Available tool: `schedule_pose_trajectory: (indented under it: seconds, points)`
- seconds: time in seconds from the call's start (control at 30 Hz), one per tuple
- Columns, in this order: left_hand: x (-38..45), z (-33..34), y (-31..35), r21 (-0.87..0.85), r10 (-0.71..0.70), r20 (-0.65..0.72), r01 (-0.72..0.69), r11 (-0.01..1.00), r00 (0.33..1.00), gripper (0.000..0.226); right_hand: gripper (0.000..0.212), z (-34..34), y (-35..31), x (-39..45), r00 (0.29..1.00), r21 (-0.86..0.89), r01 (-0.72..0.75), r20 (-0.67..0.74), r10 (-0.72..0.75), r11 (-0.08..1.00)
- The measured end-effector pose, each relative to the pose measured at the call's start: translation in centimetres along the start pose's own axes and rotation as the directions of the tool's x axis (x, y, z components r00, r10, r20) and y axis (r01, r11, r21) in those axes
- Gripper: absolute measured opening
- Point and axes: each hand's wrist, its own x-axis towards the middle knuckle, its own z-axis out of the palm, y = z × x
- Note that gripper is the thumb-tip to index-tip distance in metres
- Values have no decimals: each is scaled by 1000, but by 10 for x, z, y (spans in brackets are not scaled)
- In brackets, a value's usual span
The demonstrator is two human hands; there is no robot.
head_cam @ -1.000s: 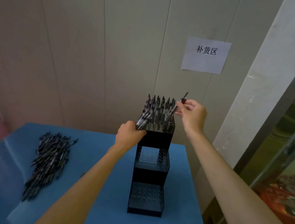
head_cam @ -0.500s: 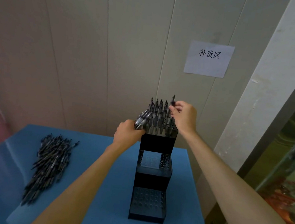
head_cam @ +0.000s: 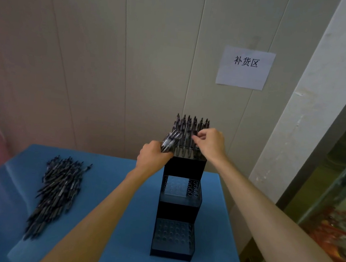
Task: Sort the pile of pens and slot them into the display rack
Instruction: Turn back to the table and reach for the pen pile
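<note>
Hands at the display rack's [head_cam: 178,198] top tier

Left hand [head_cam: 153,157] grips a pen bundle [head_cam: 169,141]; right hand's [head_cam: 210,142] fingers seemingly pinch a racked pen.

A shop's restocking corner, it seems: a paper sign [head_cam: 245,68] reading 补货区 hangs on the panelled wall [head_cam: 111,59], a tiered black display rack [head_cam: 176,217] stands near the blue tabletop's [head_cam: 107,188] right edge, and a loose pile of pens [head_cam: 57,191] lies toward its left edge.

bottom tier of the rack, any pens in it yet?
Empty. The bottom tier shows only bare holes; the standing pens are all in the top tier.
</note>
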Motion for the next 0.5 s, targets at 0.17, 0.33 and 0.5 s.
schedule_pose_trajectory:
  seconds: [0.17,0.33,0.5]
  points:
    - [0,4,0,3,2,9,-2,1000,1000,20,27,-3,5,-4,999,-1,-31,-24,31,1000]
    - [0,9,5,21,0,12,0,1000,1000,16,24,-17,-3,-16,991,185,-112,99,95,976]
    - [1,16,14,18,26,8,-26,999,1000,18,26,-23,-12,-26,926,448,-263,365,93,855]
